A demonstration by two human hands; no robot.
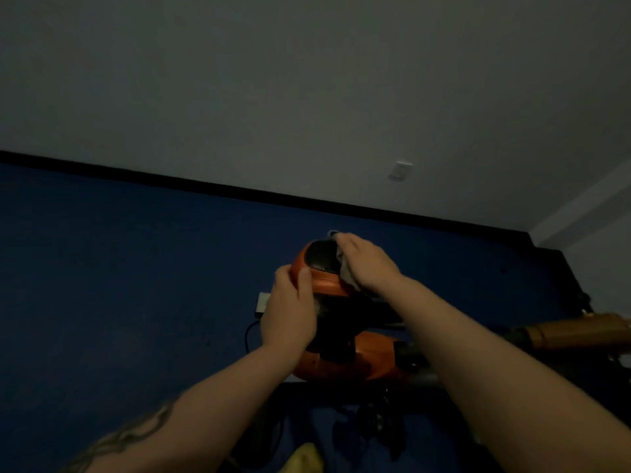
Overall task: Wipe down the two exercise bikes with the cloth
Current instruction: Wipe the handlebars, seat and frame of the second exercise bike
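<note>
Here, in the head view, the right hand (363, 264) presses a pale cloth (345, 268) flat against the right side of the orange console (319, 273) of the exercise bike (355, 361), fingers laid over it, not clenched. The left hand (290, 315) grips the console's left edge, thumb curled onto its face, to steady it. Hard rubbing could, I judge, twist the console or press the dark display (321, 256); the loosely bunched cloth might slip off. A wall socket (400, 171) sits above, well apart. A white box (263, 302) with a dark cable (248, 332) lies just behind the left hand. The brown seat (573, 331) at right may belong to the second bike; dim light hides much.
</note>
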